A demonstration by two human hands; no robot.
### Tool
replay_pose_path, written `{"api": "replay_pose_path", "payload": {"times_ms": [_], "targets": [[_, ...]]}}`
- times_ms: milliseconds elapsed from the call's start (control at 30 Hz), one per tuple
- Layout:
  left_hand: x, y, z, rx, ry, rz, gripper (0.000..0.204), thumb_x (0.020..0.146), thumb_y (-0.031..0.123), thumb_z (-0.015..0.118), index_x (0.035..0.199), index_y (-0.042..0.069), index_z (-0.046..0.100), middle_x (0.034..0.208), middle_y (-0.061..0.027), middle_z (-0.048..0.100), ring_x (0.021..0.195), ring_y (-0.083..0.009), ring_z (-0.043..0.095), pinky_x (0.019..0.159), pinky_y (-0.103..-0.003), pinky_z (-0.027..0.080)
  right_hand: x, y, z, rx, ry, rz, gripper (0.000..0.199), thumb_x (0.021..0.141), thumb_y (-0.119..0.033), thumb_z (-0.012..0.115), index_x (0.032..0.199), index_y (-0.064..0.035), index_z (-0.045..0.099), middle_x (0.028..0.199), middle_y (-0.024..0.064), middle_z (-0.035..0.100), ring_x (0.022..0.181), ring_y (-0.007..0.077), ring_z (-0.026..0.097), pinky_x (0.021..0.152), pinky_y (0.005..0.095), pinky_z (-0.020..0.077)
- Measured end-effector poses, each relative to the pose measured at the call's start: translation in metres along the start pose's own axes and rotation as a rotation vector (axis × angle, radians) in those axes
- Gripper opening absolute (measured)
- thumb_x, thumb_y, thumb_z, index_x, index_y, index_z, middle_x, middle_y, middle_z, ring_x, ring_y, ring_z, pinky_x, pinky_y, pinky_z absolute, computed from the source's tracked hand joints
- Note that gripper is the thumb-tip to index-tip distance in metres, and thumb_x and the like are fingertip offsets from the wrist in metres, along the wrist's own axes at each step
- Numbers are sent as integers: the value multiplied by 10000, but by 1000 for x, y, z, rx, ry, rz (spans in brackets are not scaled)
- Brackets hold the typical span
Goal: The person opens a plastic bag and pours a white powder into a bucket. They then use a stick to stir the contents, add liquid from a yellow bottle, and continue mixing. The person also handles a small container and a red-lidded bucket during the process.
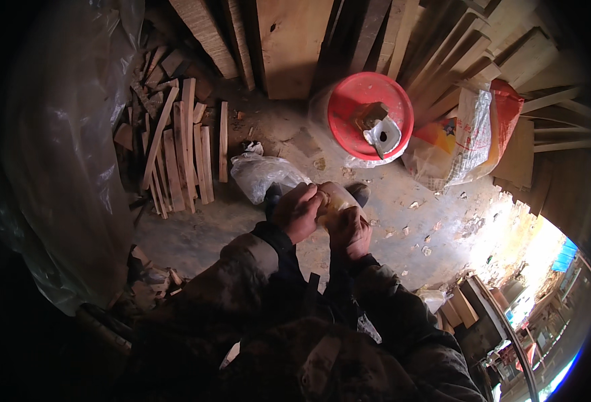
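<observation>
In front of my body, above the floor, both hands come together on a pale yellowish, rounded, partly see-through thing point(337, 199), perhaps a roll of tape; its kind is not clear. My left hand point(299, 213) is closed at its left side, fingertips pinched against its edge. Lower and to the right, my right hand point(350, 234) grips its near side with bent fingers. The palms hide part of it. A crumpled clear plastic bag point(265, 175) lies on the floor just beyond my left hand. The tips of my dark shoes show beyond my hands.
A red round lid point(359, 94) on a pale bucket carries a wood block and a metal piece. Right of it slumps a white and red woven sack point(466, 137). Wood strips point(185, 144) lie at left, boards point(292, 40) lean behind, and plastic sheeting point(74, 147) hangs far left.
</observation>
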State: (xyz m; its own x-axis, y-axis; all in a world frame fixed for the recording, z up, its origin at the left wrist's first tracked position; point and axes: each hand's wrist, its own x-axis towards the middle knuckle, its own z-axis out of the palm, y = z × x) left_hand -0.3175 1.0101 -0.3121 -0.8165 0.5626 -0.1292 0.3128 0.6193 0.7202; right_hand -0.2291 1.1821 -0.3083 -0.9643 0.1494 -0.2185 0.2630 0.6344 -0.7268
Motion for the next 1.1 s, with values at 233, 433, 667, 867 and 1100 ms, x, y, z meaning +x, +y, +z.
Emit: {"api": "replay_pose_path", "payload": {"times_ms": [233, 433, 667, 867, 1100], "targets": [[2, -77, 40, 123, -229, -85, 341, 805, 71, 804, 1127, 18, 707, 1169, -181, 663, 1143, -404, 608, 971, -485, 520, 18, 56, 70, -38, -155, 92, 421, 895, -196, 798, 1137, -27, 498, 886, 226, 715, 829, 476, 699, 730, 576, 545], [-22, -125, 62, 112, -96, -372, 534, 850, 136, 836, 1333, -26, 675, 1585, -243, 483, 1436, -430, 478, 1193, -487, 421, 85, 146, 184, 54, -253, 301, 453, 874, -143, 728, 1236, -55, 470, 1104, 265, 718, 1012, 512, 689, 885, 590, 501], [48, -143, 58, -110, -94, -330, 838, 834, 85, 845, 1579, -14, 474, 1628, -250, 474, 1529, -406, 436, 1274, -464, 341, 127, 221, 270, 188, -268, 487, 505, 780, -18, 599, 1275, -27, 503, 1178, 323, 702, 1164, 544, 640, 1008, 598, 464], [218, -72, 70, -188, -143, 110, 1024, 793, -9, 812, 1678, 21, 297, 1685, -229, 393, 1561, -401, 382, 1296, -428, 312, 83, 226, 199, 455, 8, 650, 508, 846, -92, 725, 1317, -49, 539, 1165, 243, 732, 1058, 458, 712, 906, 502, 572], [256, -45, 75, -253, -298, -8, 881, 715, -66, 821, 1509, 139, 501, 1378, -144, 639, 1305, -283, 614, 1132, -374, 495, 112, 192, 38, 394, 449, 599, 461, 879, 8, 718, 1312, -2, 561, 1071, 202, 735, 898, 329, 741, 838, 429, 592]]}}
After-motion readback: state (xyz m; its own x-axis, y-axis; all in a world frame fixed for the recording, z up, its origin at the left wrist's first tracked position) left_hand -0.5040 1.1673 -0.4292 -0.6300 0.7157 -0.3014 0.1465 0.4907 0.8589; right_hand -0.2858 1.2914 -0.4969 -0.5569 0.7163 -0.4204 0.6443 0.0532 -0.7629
